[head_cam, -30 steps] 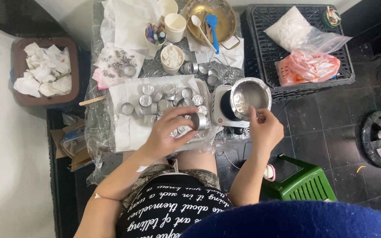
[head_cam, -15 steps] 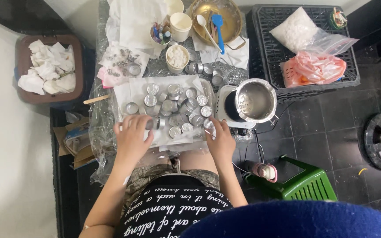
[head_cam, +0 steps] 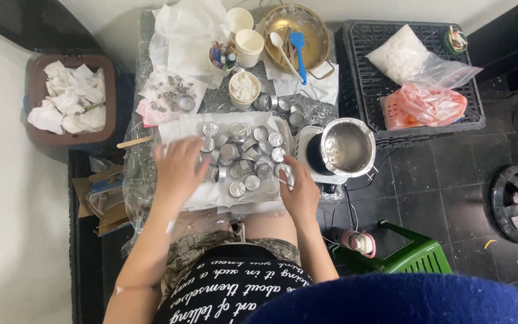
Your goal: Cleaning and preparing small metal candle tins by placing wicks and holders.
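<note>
On the low table (head_cam: pixel 151 180) wrapped in clear plastic, a white sheet carries a tight cluster of small round metal tins (head_cam: pixel 244 153). Left hand (head_cam: pixel 178 168) lies flat over the cluster's left edge, fingers (head_cam: pixel 196 147) spread open and resting on the nearest tins, gripping none of them. Right hand (head_cam: pixel 298 189) sits at the cluster's right edge, fingers curled around one small tin (head_cam: pixel 283 172) at the sheet's corner; how firmly it is held cannot be told. Just right of that hand stands a steel pouring pot (head_cam: pixel 348 146) on a small white hot plate. Behind the tins are a cup of white chunks (head_cam: pixel 244 89), two paper cups (head_cam: pixel 249 45) and a brass bowl (head_cam: pixel 292 27) with a white spoon and blue spatula. Well to the left, a brown bin (head_cam: pixel 34 120) holds crumpled tissue. Further right, a black crate (head_cam: pixel 361 72) holds a clear bag and a pink bag
</note>
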